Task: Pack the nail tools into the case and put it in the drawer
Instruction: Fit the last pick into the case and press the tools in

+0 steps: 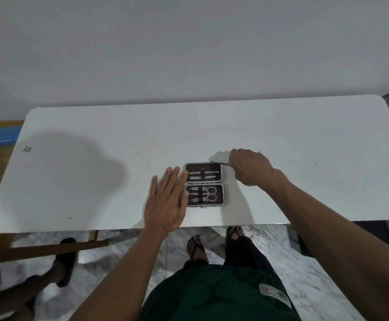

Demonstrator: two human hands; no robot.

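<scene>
Case (204, 184) lies open and nearly full; right hand (250, 166) pinches a thin tool (219, 162) just beyond it, left hand (165, 200) flat, fingers spread (drawer unseen).

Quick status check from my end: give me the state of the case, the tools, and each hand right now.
Case: open flat on the white table, both halves facing up.
Tools in the case: strapped in both halves, scissors in the near half.
Thin metal tool: outside the case, gripped in the right hand.
Right hand: closed on the thin metal tool, beside the case's far right corner.
Left hand: open, flat, fingers extended, at the case's left edge.
</scene>
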